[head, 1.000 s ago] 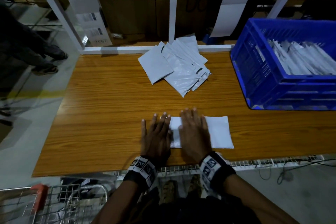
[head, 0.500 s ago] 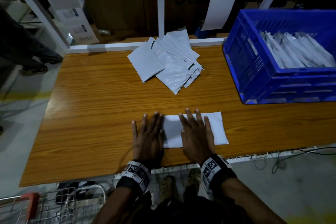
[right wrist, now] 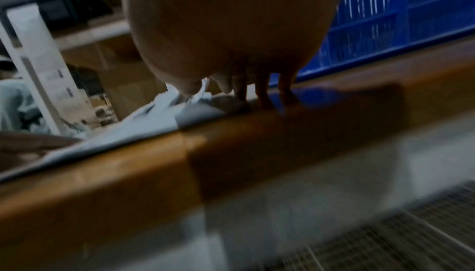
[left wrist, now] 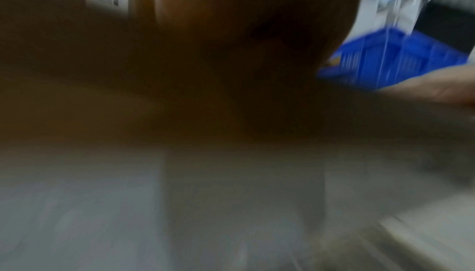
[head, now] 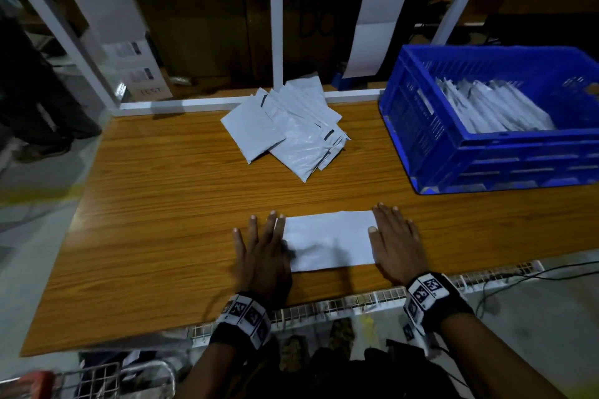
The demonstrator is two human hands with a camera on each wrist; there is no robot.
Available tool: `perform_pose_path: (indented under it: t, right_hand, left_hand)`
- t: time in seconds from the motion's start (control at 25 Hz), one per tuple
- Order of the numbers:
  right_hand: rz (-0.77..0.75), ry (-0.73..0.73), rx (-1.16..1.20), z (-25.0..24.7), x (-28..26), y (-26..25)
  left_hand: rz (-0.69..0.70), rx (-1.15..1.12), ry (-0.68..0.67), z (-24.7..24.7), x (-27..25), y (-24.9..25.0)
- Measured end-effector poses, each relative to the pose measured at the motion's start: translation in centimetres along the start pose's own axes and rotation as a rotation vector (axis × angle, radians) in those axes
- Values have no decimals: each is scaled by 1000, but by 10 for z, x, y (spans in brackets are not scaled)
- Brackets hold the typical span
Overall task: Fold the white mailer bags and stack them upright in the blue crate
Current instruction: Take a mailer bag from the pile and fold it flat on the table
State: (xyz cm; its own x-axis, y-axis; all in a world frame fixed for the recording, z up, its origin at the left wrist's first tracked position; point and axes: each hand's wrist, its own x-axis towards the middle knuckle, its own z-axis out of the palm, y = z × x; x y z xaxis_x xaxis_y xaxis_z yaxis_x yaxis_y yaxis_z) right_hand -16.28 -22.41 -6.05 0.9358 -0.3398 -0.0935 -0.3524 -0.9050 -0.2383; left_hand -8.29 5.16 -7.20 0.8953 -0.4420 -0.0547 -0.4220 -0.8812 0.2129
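Left hand [head: 262, 249] flat, fingers straight, pressing left end of bag [head: 327, 241] on table [head: 146, 236]. Bag lies between hands near front edge, folded into flat strip. Right hand [head: 393, 243] flat, fingers spread, on right end. Pile [head: 285, 129] of unfolded bags further back, centre. Crate [head: 486, 149] far right, folded bags upright inside. Judgement: bag light, thin, slick, floppy; crease likely springs open. Pinch across folded edge, keep layers together when lifting.

A folded white bag [head: 329, 241] lies flat near the table's front edge. Loose white bags [head: 288, 129] sprawl farther back. The blue crate [head: 479, 152] holds bags [head: 492, 110] seemingly standing on edge.
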Motion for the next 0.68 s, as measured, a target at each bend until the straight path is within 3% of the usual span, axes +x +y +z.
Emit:
perform_pose_path:
  t: [0.12,0.24,0.44,0.56,0.68]
  right_hand:
    - [27,-22,169,-15,6,-5]
    - [64,-85,321,-9,0,-7]
    - [180,-95,598,-17,-14,-2]
    - [110,-175,711,-33,-41,17]
    - [64,-128,706,-56,-70,37]
  left_hand:
    - [-45,52,9,-13,15,16]
    - [-5,15,65,-17,27,32]
    - [150,-58,-49,-9,33,49]
    - [272,-105,-181,-16,33,68]
    - [401,-218,-114,-30,34,89]
